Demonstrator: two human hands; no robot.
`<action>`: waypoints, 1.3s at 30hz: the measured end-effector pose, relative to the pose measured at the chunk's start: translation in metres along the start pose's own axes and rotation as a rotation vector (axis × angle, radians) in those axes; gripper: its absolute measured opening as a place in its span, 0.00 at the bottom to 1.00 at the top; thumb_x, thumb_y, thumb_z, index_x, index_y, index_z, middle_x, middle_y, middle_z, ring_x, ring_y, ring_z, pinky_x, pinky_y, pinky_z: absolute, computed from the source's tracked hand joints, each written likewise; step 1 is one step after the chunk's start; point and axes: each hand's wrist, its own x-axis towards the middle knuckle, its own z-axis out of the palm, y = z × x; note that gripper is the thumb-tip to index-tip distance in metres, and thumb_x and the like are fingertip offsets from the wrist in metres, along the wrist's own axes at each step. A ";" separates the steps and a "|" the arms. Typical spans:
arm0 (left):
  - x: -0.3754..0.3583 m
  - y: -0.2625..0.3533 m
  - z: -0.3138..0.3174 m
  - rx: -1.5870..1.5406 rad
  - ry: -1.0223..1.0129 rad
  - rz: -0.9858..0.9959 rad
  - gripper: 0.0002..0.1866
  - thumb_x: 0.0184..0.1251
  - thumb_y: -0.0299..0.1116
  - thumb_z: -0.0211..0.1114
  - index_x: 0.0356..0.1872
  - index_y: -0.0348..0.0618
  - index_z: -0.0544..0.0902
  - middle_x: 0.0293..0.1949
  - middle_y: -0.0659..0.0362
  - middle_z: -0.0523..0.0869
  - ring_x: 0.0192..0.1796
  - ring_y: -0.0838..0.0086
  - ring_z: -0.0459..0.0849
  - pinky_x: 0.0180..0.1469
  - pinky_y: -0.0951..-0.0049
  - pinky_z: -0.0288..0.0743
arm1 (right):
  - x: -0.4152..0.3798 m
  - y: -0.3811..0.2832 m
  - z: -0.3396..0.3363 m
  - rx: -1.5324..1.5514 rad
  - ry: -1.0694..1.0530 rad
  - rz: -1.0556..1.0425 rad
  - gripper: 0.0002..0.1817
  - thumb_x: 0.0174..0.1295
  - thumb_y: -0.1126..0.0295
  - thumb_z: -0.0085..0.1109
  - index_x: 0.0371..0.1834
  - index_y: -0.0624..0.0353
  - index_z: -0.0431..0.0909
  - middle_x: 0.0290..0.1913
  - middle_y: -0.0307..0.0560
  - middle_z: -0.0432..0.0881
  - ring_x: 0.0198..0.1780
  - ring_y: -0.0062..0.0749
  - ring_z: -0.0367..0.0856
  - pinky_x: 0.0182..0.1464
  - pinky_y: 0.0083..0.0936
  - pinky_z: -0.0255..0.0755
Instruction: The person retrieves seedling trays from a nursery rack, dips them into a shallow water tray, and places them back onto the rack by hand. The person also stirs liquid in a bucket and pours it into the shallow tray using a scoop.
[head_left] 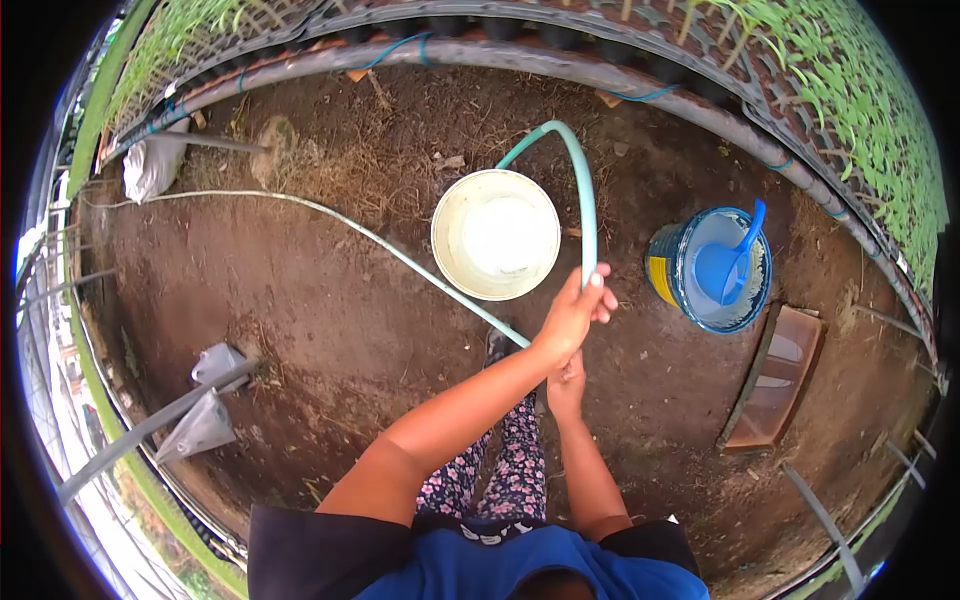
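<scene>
My left hand (582,305) is closed around a light green garden hose (586,205), which arches above it and curves down behind a cream bucket (440,235). Just below my left wrist, my right hand (567,383) is closed where the hose's other stretch, coming from the left, meets my hands. The left forearm partly covers the right fingers and that part of the hose. The cream bucket stands upright beyond my hands, with its pale bottom showing. To the right is a blue bucket (660,245) with a yellow label, and a blue dipper (722,268) rests in it.
Seedling trays (740,60) on a pipe-framed bench curve along the far side and right. A brown-framed panel (776,380) lies on the soil at the right. White bags (155,165) and a whitish jug (217,363) are at the left, near metal posts (150,435).
</scene>
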 end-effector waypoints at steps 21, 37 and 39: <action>-0.004 -0.077 -0.095 0.367 0.196 0.024 0.25 0.62 0.40 0.53 0.57 0.38 0.61 0.45 0.55 0.72 0.45 0.73 0.71 0.49 0.74 0.65 | 0.012 0.066 0.008 -0.511 -0.213 0.034 0.13 0.55 0.70 0.50 0.44 0.61 0.68 0.33 0.53 0.77 0.37 0.40 0.78 0.40 0.31 0.68; -0.095 -0.092 -0.179 0.573 0.021 -0.357 0.26 0.59 0.42 0.56 0.55 0.37 0.66 0.50 0.52 0.72 0.44 0.72 0.75 0.48 0.74 0.67 | 0.153 0.134 -0.018 -0.750 0.026 0.548 0.39 0.51 0.57 0.53 0.63 0.59 0.47 0.55 0.63 0.65 0.56 0.52 0.65 0.58 0.36 0.58; -0.093 -0.083 -0.176 0.592 0.019 -0.390 0.26 0.59 0.43 0.56 0.55 0.37 0.66 0.51 0.52 0.72 0.45 0.71 0.74 0.48 0.73 0.67 | 0.154 0.144 -0.030 -0.691 0.015 0.534 0.38 0.51 0.57 0.54 0.63 0.57 0.50 0.57 0.61 0.63 0.58 0.48 0.63 0.58 0.33 0.57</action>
